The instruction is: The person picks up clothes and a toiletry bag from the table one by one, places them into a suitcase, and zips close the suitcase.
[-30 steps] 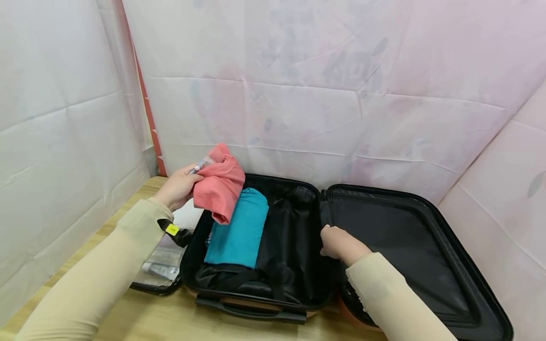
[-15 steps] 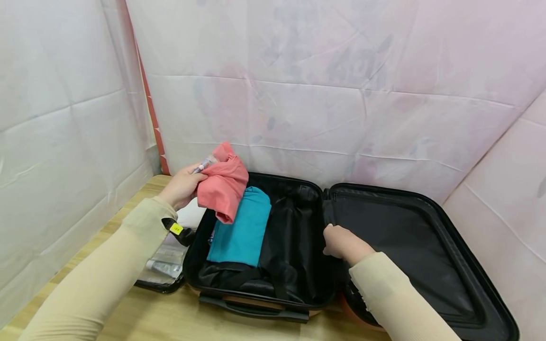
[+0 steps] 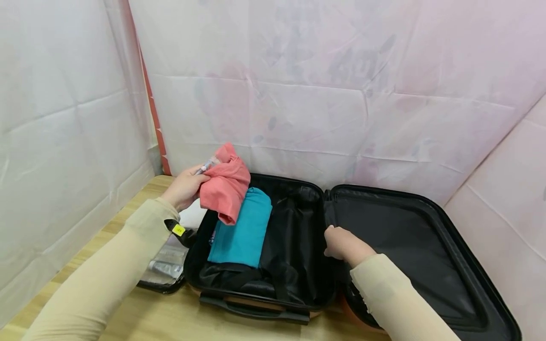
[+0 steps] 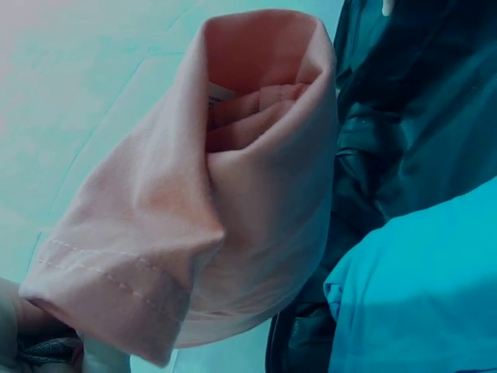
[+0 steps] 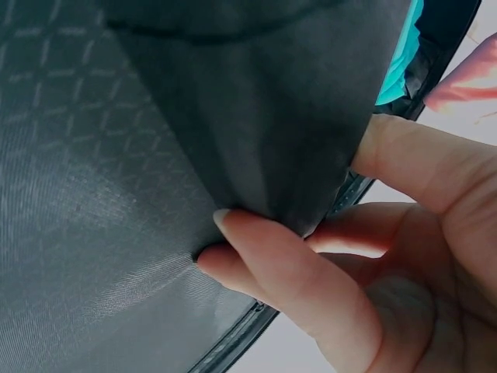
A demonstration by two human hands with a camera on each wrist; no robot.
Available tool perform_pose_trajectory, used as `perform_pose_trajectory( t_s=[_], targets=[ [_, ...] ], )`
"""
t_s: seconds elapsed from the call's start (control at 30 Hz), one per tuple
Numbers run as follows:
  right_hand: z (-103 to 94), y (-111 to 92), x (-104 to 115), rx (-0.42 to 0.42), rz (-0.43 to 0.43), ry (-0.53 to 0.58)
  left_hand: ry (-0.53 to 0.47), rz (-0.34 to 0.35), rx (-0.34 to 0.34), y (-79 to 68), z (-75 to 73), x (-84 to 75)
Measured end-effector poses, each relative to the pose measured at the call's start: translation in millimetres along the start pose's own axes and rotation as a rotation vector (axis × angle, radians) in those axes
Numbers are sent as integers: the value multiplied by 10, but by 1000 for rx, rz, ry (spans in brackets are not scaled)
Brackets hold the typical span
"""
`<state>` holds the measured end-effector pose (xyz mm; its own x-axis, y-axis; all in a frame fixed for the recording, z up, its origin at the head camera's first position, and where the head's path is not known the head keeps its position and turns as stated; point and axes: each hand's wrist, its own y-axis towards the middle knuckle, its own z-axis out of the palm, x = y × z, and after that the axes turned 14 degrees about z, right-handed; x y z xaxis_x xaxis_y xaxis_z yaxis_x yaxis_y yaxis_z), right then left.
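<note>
My left hand [image 3: 184, 188] holds a folded coral-pink garment [image 3: 226, 187] above the left part of the open suitcase [image 3: 294, 246]. A slim, pale tube-like item [image 3: 204, 166] with a clear end shows at its fingers; its kind is hard to tell. Seen from the left wrist, the garment [image 4: 256, 210] is rolled, with an opening on top and a stitched hem. Under it, a folded teal garment [image 3: 241, 232] lies in the suitcase. At the hinge side, my right hand [image 3: 343, 244] pinches a black fabric flap [image 5: 272, 101] of the lining between fingers and thumb.
The suitcase's other half [image 3: 401, 255] lies open on the right. Left of the suitcase, a black-rimmed tray [image 3: 164, 288] holds clear-wrapped items and something white. A carry handle [image 3: 253, 310] faces the front of the wooden table [image 3: 170, 322]. White sheets [image 3: 298, 85] hang close behind.
The scene has shifted slightly right in the head view. Both hands keep their holds on the pink garment and the lining flap, with little other motion.
</note>
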<state>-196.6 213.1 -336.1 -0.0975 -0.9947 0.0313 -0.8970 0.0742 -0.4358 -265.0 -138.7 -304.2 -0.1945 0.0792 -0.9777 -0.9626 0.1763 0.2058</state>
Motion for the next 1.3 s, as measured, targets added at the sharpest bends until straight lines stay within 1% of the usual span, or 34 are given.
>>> perform_pose_trajectory(
  t_s=[0.2,0.4,0.73,0.9,1.0,1.1,1.3],
  targets=[
    [34,1,-18,2,4,6,-16,-10,1,1,11,68],
    [21,9,-14,-12,5,1,-11,-7,11,19,19,61],
    [5,0,48,0,-6,-6,-17,-7,-30,-39,-20,48],
    [-12,-5,45,-13,-14,-10,-23,0,-32,-53,-6,32],
    [-2,-18,40,-6,-19,-5,-24,-2,-32,-58,1,36],
    [11,-43,26,1,-23,3,-22,-7,-30,-43,21,47],
    [0,-64,-10,-15,-23,4,-22,2,-15,-5,72,44]
  ],
)
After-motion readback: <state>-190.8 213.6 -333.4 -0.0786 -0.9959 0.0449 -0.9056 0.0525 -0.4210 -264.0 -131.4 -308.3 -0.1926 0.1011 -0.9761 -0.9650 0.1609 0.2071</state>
